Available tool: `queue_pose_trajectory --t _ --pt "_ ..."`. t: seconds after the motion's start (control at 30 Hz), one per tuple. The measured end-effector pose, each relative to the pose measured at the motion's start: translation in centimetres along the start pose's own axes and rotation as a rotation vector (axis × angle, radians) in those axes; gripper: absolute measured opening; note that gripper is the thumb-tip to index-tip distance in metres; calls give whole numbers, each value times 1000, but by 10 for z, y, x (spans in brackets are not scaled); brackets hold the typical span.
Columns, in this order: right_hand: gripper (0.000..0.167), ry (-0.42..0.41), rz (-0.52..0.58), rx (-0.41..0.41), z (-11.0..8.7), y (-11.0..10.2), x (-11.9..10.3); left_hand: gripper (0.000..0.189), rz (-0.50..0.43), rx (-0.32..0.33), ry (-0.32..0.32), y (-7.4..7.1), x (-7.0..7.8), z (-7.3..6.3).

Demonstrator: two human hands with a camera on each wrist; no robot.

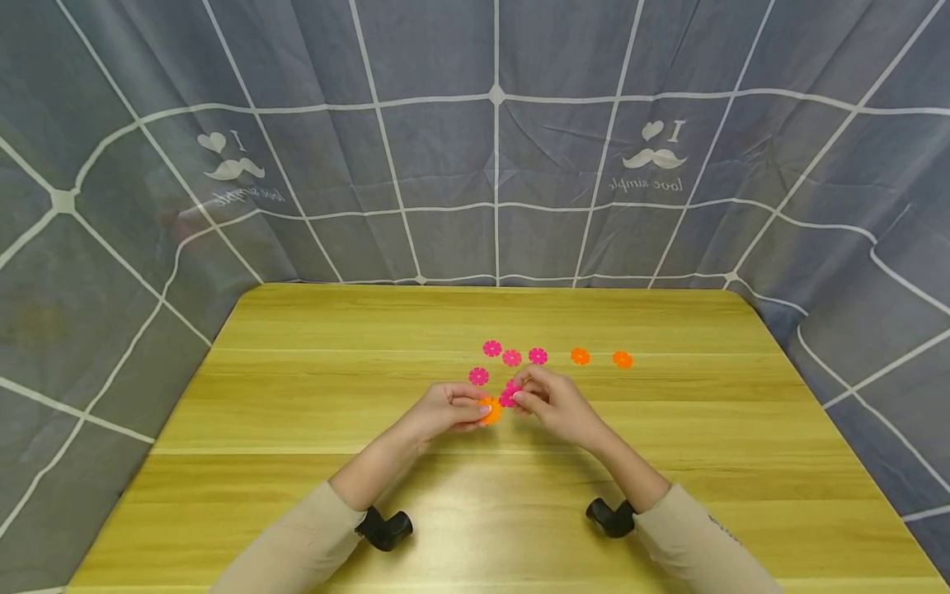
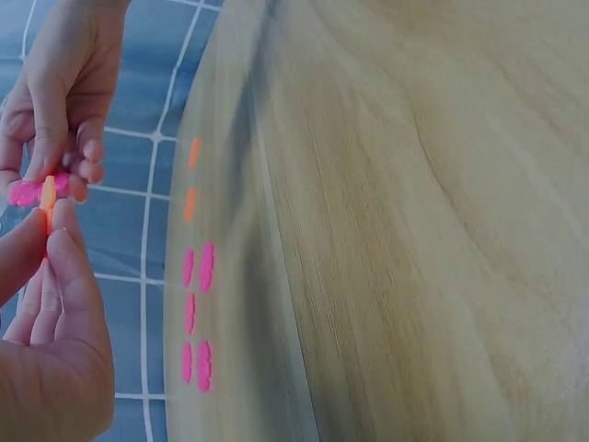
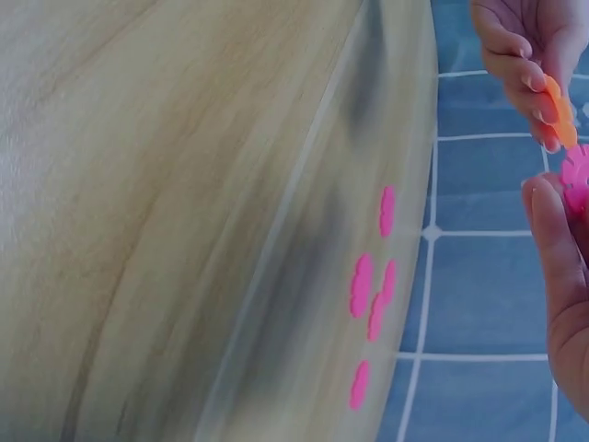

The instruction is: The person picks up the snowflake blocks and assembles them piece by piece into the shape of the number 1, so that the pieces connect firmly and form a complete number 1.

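My left hand (image 1: 449, 408) pinches an orange notched plastic disc (image 1: 491, 411) between thumb and fingers. A pink notched disc (image 1: 509, 397) is pinched by my right hand (image 1: 557, 406). Both discs are held above the table, edge to edge at an angle. In the left wrist view the orange disc (image 2: 50, 198) crosses the rim of the pink disc (image 2: 26, 192); whether their slots are joined I cannot tell. From the right wrist view, the pink disc (image 3: 576, 177) sits just below the orange disc (image 3: 560, 112).
Several loose pink discs (image 1: 492, 348) lie flat on the wooden table (image 1: 297, 371) beyond my hands. Two orange discs (image 1: 580, 356) lie farther right. A grey curtain (image 1: 445, 165) with white lines surrounds the table's back and sides. Black wrist devices (image 1: 387, 530) jut from both sleeves.
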State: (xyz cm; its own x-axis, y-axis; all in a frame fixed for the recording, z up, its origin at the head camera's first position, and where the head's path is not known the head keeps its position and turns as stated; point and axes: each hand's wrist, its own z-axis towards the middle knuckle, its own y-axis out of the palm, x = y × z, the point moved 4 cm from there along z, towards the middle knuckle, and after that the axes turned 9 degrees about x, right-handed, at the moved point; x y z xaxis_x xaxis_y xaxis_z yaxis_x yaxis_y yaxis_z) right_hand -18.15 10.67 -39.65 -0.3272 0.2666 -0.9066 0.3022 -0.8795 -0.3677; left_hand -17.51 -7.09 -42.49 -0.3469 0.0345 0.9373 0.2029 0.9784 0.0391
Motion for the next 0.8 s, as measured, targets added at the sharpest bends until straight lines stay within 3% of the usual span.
queue_pose_trajectory --t 0.4,0.8 --pt "6 -98 -94 16 -3 4 -13 24 -61 -3 -3 6 5 -11" --pt "12 -234 -89 73 -6 7 -22 15 -169 103 -38 13 5 -20"
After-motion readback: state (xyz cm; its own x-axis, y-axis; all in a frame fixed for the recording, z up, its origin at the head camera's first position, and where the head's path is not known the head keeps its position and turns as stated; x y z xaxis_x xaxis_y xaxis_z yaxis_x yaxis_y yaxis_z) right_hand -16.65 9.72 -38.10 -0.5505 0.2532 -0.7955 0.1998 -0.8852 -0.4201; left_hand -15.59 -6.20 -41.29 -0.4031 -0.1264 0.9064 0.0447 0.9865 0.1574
